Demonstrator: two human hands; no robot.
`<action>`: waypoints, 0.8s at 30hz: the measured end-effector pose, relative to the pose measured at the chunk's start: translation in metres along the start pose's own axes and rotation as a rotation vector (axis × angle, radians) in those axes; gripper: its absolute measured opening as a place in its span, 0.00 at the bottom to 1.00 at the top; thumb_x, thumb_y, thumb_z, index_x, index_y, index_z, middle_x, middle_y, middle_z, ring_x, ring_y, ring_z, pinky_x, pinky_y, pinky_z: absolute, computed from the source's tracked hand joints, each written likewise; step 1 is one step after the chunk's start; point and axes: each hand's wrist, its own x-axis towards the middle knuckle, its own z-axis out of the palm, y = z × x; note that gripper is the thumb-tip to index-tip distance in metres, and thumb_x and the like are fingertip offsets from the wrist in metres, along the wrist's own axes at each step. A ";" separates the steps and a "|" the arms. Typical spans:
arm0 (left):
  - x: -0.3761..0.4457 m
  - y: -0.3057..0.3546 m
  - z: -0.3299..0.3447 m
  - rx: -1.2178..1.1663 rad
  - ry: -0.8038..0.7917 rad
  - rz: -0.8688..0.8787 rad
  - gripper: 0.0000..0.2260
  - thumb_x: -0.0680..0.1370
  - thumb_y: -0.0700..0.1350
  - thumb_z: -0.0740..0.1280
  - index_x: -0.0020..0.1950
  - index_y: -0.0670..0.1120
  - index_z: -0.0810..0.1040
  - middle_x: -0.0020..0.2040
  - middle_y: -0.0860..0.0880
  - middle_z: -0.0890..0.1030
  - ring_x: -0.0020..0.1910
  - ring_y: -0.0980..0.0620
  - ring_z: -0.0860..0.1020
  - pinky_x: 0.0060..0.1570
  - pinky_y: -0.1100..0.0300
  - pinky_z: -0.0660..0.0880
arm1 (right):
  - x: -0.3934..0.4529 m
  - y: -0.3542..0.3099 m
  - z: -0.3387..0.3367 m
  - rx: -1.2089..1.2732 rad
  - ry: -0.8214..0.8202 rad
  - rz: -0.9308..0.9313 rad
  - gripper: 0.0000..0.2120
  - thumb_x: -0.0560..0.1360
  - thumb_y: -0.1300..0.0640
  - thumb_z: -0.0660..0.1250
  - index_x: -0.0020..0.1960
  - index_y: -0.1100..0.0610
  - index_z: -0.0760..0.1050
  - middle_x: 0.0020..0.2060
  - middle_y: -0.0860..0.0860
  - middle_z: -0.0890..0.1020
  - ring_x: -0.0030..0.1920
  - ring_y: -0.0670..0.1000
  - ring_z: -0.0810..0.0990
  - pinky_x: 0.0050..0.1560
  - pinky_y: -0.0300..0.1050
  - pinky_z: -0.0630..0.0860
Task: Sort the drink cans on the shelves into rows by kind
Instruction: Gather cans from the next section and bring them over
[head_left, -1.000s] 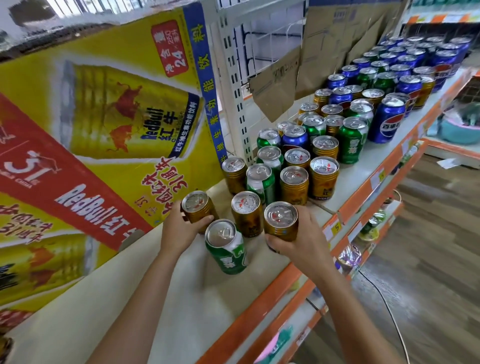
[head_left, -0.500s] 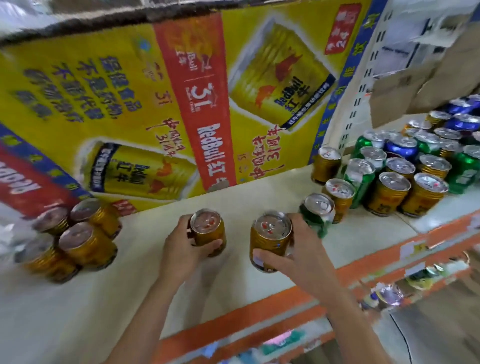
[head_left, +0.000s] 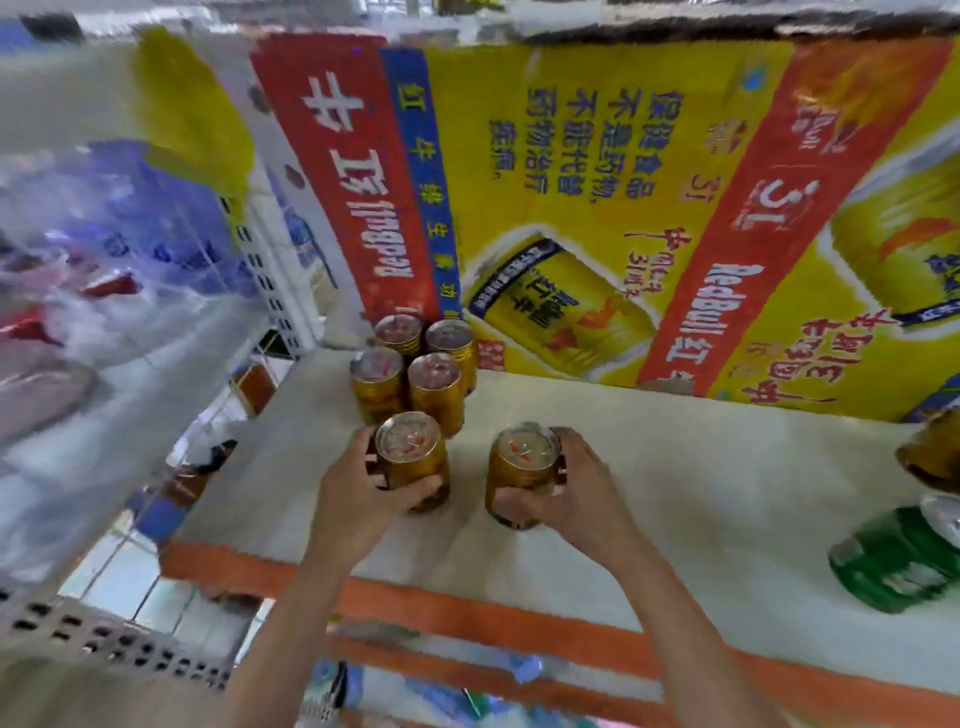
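Hands first: left hand (head_left: 358, 496) is wrapped round a gold can (head_left: 411, 457), thumb across the front, can upright with its top facing up. Right hand (head_left: 574, 488) grips a second gold can (head_left: 524, 470) the same way, fingers curled round the far side, also upright. The two cans are side by side with a clear gap between them, both low over the white shelf (head_left: 675, 499); can't tell whether their bases are down on it or just off. Key relation: the cluster of four gold cans (head_left: 415, 371) stands straight ahead of the left hand, its nearest can just beyond the left-hand one, close to touching or touching. Long axes all vertical, so no reorienting needed. Left hand is nearer the group, right hand off to its side and slightly further. My read: the left can goes down first as the next in that block, then the right can slots in beside it. Forearms come in low from the shelf's orange front edge (head_left: 467, 613), wrists roughly level. Well out past the right hand, a green can (head_left: 898, 561) lies tilted at the frame edge. Behind the group, a yellow Red Bull carton (head_left: 597, 208).
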 end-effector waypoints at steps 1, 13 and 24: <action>0.001 -0.005 -0.009 -0.008 0.024 -0.011 0.27 0.62 0.45 0.80 0.57 0.50 0.72 0.48 0.56 0.78 0.45 0.63 0.76 0.38 0.76 0.68 | 0.005 -0.007 0.008 0.010 -0.013 -0.015 0.35 0.61 0.50 0.80 0.62 0.53 0.67 0.54 0.46 0.72 0.54 0.46 0.73 0.53 0.39 0.71; 0.031 -0.043 -0.054 0.037 -0.011 0.010 0.30 0.64 0.47 0.79 0.61 0.50 0.69 0.53 0.57 0.74 0.53 0.58 0.72 0.42 0.75 0.65 | 0.038 -0.037 0.078 0.008 0.053 -0.050 0.36 0.62 0.53 0.80 0.65 0.55 0.67 0.55 0.48 0.71 0.55 0.47 0.71 0.58 0.45 0.73; 0.058 -0.041 -0.077 -0.208 -0.232 0.051 0.18 0.71 0.44 0.73 0.57 0.51 0.71 0.52 0.57 0.76 0.52 0.61 0.74 0.50 0.69 0.72 | 0.035 -0.050 0.056 -0.084 0.038 -0.043 0.35 0.65 0.48 0.77 0.66 0.53 0.65 0.57 0.48 0.71 0.56 0.48 0.74 0.53 0.44 0.74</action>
